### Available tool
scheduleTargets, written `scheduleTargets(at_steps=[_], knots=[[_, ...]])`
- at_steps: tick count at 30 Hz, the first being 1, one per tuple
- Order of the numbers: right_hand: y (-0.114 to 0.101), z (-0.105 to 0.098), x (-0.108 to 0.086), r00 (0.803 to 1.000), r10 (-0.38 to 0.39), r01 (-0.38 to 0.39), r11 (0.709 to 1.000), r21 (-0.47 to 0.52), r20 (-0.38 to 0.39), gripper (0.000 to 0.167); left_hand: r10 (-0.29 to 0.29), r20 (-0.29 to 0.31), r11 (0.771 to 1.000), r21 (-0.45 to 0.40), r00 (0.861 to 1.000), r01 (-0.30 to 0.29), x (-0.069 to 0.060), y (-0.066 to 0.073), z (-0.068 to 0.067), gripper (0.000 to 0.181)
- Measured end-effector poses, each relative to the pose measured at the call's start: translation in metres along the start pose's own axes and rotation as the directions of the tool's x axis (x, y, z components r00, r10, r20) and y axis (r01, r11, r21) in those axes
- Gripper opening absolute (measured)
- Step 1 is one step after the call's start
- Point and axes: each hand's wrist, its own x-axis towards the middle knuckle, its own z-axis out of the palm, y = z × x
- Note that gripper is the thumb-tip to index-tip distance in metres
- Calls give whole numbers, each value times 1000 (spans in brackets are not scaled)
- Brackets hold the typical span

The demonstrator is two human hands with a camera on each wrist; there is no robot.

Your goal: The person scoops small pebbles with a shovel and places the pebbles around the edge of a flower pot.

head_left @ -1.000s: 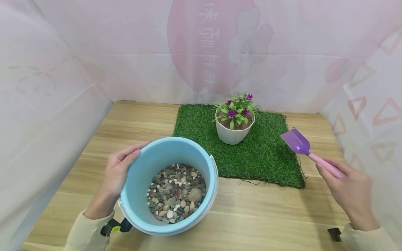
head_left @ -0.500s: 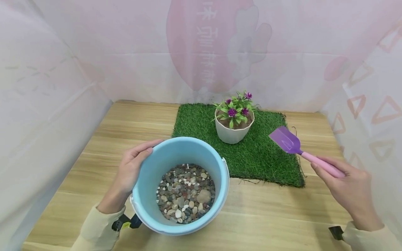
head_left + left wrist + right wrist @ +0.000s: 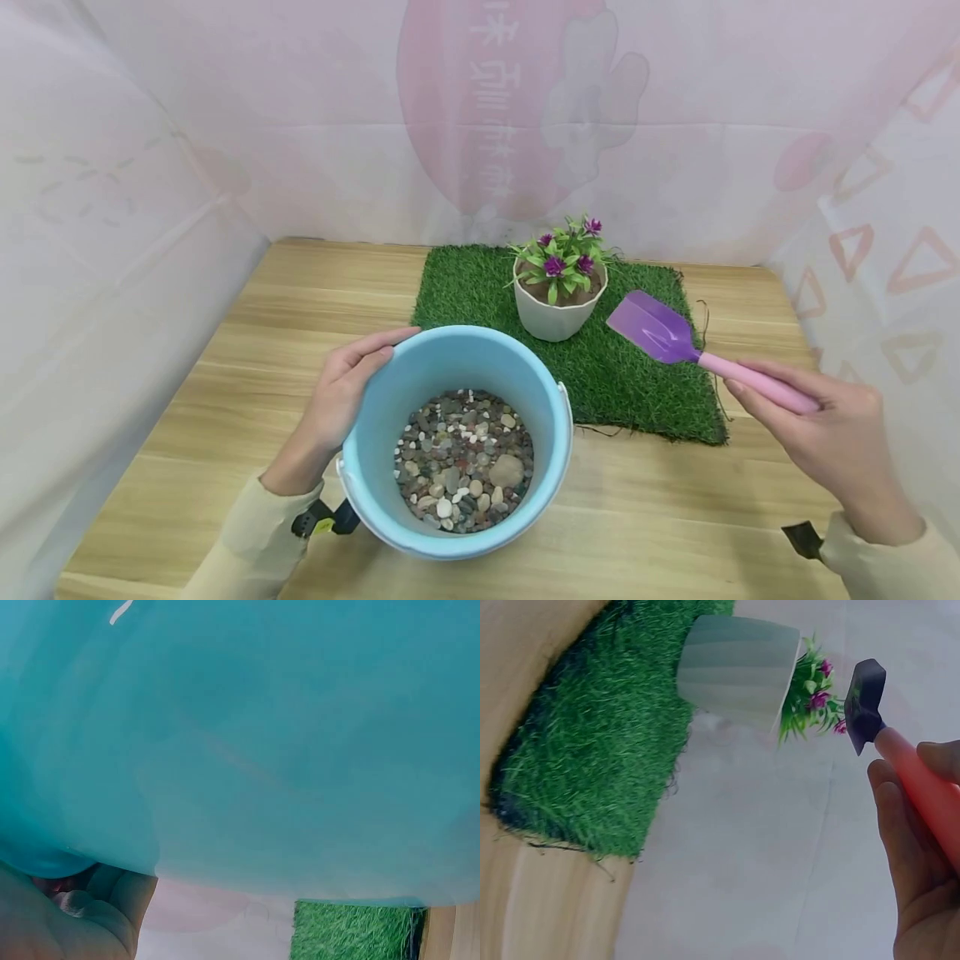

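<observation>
In the head view, my left hand (image 3: 347, 392) holds a light blue bucket (image 3: 553, 487) at its left rim. Inside the bucket lie mixed pebbles (image 3: 465, 458), with one larger tan stone (image 3: 507, 471) among them. The bucket's blue outer wall (image 3: 247, 750) fills most of the left wrist view, with part of my hand at its edge. Over on the right, my right hand (image 3: 828, 425) grips the pink handle of a small shovel (image 3: 656, 327). Its purple blade points left, above the grass mat, and looks bare. The right wrist view also shows fingers around the handle (image 3: 922, 784).
A white pot (image 3: 551, 321) with a purple-flowered plant (image 3: 564, 265) stands on a green artificial grass mat (image 3: 472, 287). The mat lies on a wooden table (image 3: 637, 508). Pale printed cloth walls (image 3: 315, 167) enclose the table at the back and both sides.
My left hand and the bucket have moved to the right. The shovel's blade has swung left and slightly up, toward the flower pot, with my right hand shifting a little.
</observation>
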Motion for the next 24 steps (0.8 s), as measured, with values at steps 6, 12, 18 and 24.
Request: scheduleTargets(at_steps=[6,12,18,24], knots=[[-17,5,17,998,-52,50,997,63,28,27,21,41,1000,-7,999,-21,6,-2,4,40],[-28,7,28,996,-59,54,996,71,72,33,21,70,999,-25,997,-20,9,-4,3,41],[-34,12,39,990,-102,90,989,118,100,40,25,104,1000,-8,994,-24,9,-6,-2,42],[-45,19,51,980,-153,133,980,148,128,37,18,134,1000,-22,991,-15,10,-7,-4,43]])
